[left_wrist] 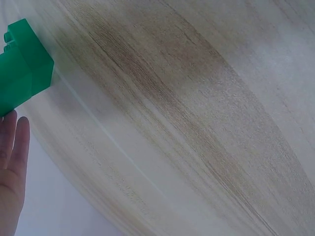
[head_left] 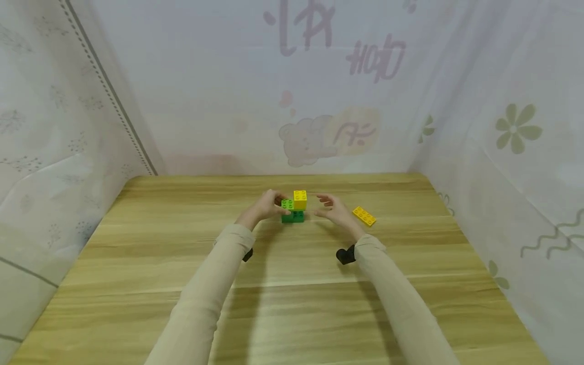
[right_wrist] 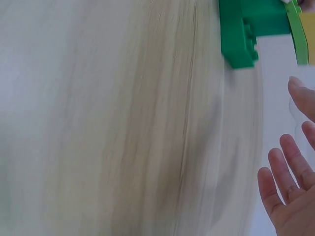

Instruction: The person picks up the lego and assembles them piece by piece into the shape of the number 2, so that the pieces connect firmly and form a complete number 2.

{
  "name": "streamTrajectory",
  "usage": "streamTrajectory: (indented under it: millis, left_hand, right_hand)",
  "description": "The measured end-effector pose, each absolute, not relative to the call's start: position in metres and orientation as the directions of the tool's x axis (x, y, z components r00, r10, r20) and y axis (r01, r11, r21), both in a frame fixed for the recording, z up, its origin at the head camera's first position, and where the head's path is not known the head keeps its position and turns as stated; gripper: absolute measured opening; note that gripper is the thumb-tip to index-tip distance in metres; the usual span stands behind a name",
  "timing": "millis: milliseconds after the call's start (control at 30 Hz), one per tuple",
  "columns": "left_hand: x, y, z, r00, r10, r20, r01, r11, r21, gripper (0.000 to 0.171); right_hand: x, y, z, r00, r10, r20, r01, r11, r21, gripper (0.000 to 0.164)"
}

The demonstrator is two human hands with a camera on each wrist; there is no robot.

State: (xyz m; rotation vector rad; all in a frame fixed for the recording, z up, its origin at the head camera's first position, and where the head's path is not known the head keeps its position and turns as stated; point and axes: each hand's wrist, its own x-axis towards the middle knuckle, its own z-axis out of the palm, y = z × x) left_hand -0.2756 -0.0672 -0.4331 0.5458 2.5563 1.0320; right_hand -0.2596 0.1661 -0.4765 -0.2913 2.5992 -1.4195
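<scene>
A small stack of toy building blocks stands in the middle of the table in the head view. Dark green blocks (head_left: 294,218) form its lower part, a light green piece (head_left: 286,204) lies across them, and a square yellow block (head_left: 300,202) tops the right end. My left hand (head_left: 266,205) grips the stack from the left, thumb at the front and fingers partly hidden behind. To the right, apart from the stack, my right hand (head_left: 335,210) holds nothing; its fingers (right_wrist: 283,172) are spread in the right wrist view.
A flat yellow brick (head_left: 364,216) with studs lies on the wooden table (head_left: 292,314), right of my right hand. Black devices (head_left: 345,255) sit at both wrists. Printed cloth (head_left: 219,101) hangs behind the table and along both sides.
</scene>
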Motion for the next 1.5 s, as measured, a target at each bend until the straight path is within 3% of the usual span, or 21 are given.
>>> streamTrajectory:
  millis: [600, 1000, 1500]
  left_hand:
    - [-0.277, -0.072, -0.434, -0.883, 0.438, -0.167, 0.197, 0.671, 0.715, 0.043]
    - [-0.274, -0.069, -0.437, -0.878, 0.442, -0.181, 0.185, 0.664, 0.724, 0.044]
    - [-0.278, -0.065, -0.436, -0.88, 0.437, -0.188, 0.177, 0.667, 0.724, 0.046]
  right_hand:
    - [-0.249, 0.22, -0.489, -0.99, -0.142, -0.004, -0.077, 0.561, -0.825, 0.057]
    - [-0.236, 0.254, -0.504, -0.996, 0.06, 0.064, -0.019, 0.558, -0.83, 0.054]
    - [-0.236, 0.265, -0.518, -0.987, 0.153, -0.039, 0.114, 0.523, -0.845, 0.062]
